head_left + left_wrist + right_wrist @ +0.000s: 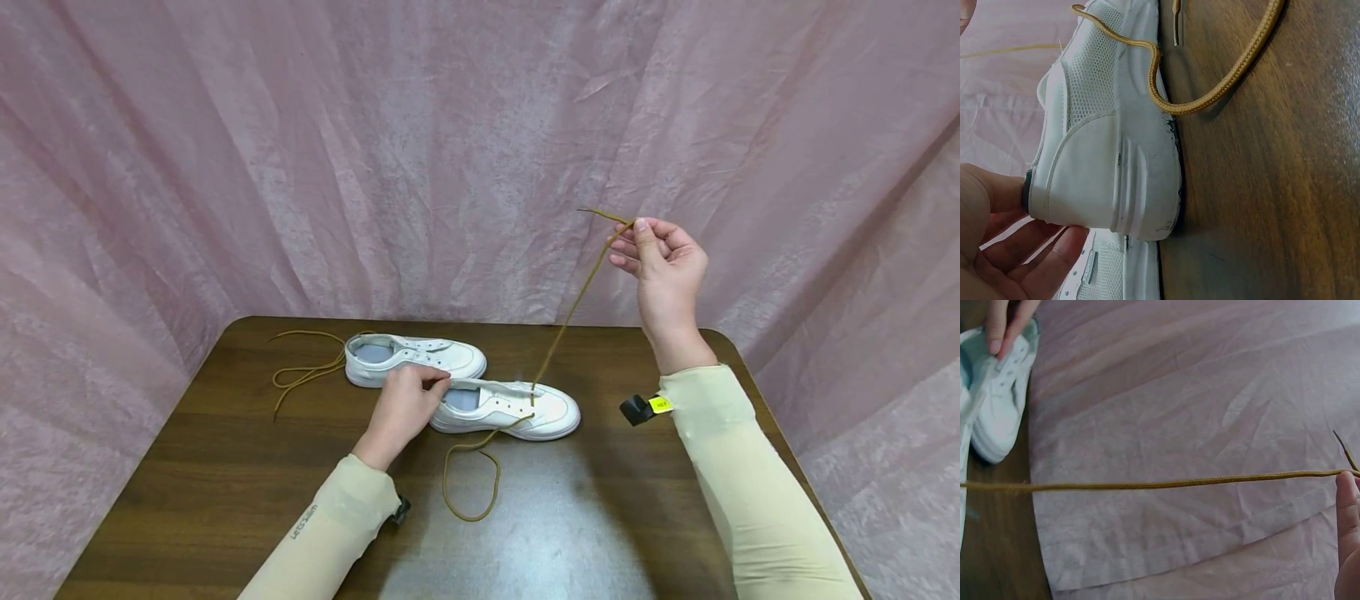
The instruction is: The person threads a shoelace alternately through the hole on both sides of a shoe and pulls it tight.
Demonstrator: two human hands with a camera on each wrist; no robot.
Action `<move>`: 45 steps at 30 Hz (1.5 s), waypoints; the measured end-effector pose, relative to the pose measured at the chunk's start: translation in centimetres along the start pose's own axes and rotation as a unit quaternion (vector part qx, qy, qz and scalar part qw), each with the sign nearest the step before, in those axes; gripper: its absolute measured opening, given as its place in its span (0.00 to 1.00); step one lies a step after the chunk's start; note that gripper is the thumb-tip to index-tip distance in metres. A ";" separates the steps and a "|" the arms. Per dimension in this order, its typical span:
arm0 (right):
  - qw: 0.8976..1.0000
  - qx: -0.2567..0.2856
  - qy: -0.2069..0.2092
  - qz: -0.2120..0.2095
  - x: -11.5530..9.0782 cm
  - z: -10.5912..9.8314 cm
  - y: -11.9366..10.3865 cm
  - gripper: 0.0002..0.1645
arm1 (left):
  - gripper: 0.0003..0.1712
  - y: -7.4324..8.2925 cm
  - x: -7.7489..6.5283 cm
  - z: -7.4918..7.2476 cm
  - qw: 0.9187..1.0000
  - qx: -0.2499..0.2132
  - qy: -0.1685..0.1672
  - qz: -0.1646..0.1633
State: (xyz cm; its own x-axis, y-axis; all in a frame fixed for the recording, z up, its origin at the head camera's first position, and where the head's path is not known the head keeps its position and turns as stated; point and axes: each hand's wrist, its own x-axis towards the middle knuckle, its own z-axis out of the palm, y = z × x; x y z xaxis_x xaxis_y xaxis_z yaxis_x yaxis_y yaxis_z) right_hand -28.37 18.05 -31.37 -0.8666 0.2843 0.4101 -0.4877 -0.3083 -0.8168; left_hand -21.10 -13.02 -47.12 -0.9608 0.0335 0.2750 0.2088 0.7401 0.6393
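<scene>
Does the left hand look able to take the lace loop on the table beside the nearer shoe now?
Probably yes. The left hand grips the nearer shoe at the back, close to the lace loop. Nothing visible blocks the way, though the hand may have to let go first.

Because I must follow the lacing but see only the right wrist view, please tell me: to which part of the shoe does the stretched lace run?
Observer: The mustard shoelace runs down into the near white sneaker, just behind its toe.
Operator: Where is its other end?
Observer: It lies curled on the wooden table, beside that sneaker.
Operator: Does the far white sneaker have a lace near it?
Observer: Yes, a second mustard shoelace lies behind its heel.
</scene>
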 end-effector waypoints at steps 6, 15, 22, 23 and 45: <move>0.998 -0.052 -0.009 0.023 -0.5 -0.6 1.3 0.15 | 0.06 0.0 0.1 0.0 1.000 0.002 0.000 0.009; 0.985 -0.153 -0.071 0.040 -2.3 -1.5 3.9 0.15 | 0.13 1.1 0.2 -1.0 0.999 -0.002 0.037 0.012; 0.926 -0.339 -0.158 0.049 -6.0 -3.3 7.5 0.06 | 0.08 4.1 0.6 -0.5 0.996 0.014 0.043 0.078; 0.917 -0.357 -0.168 0.054 -6.6 -3.5 8.0 0.06 | 0.07 4.4 0.6 -0.3 0.995 0.019 0.035 0.086; 0.817 -0.496 -0.290 0.054 -9.6 -4.6 9.6 0.11 | 0.04 7.0 -0.4 4.5 0.960 0.167 -0.067 0.213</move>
State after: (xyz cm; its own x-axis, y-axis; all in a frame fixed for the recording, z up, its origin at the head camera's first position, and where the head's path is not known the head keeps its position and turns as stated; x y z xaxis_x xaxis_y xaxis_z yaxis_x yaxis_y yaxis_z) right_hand -24.24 16.50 -44.99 -0.9437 -0.2618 0.2023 -0.3283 0.6651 -0.6707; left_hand -20.07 -4.84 -45.94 -0.8212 0.4506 0.3502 0.5391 0.8138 0.2170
